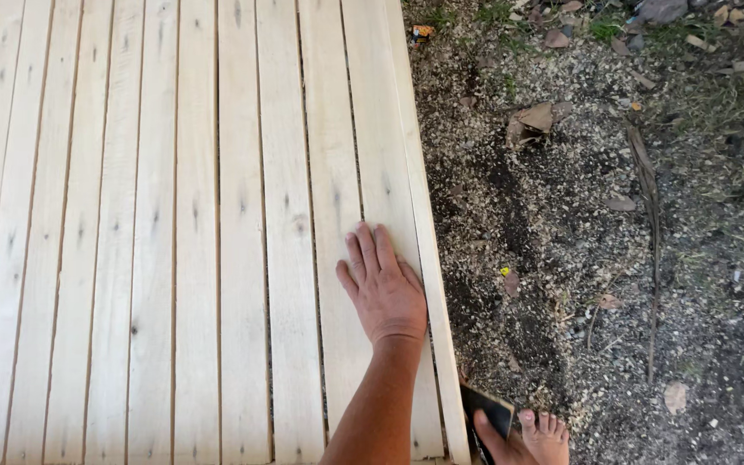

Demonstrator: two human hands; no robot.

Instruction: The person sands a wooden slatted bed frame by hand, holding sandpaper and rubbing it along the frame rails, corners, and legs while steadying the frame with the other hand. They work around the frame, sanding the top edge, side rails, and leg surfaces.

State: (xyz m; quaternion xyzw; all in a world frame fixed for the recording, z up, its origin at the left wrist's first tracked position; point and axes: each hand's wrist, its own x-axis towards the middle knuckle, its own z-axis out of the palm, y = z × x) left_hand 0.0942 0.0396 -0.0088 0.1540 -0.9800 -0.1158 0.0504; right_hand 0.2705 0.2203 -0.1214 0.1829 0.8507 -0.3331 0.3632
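L-hand [382, 293] flat at panel [174, 215] edge; R-hand [499, 445] grips pad [488, 408].

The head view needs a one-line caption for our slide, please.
Left hand flat on pale wooden slats; right hand holds a dark pad beside them, above sawdust-strewn ground.

Outdoor setting under even daylight. The ground [579, 258] to the right is dark soil covered with pale wood shavings, dry leaves [534, 120], small stones and sparse grass [604, 26] along the top edge. A long dry stalk [650, 224] lies lengthwise.
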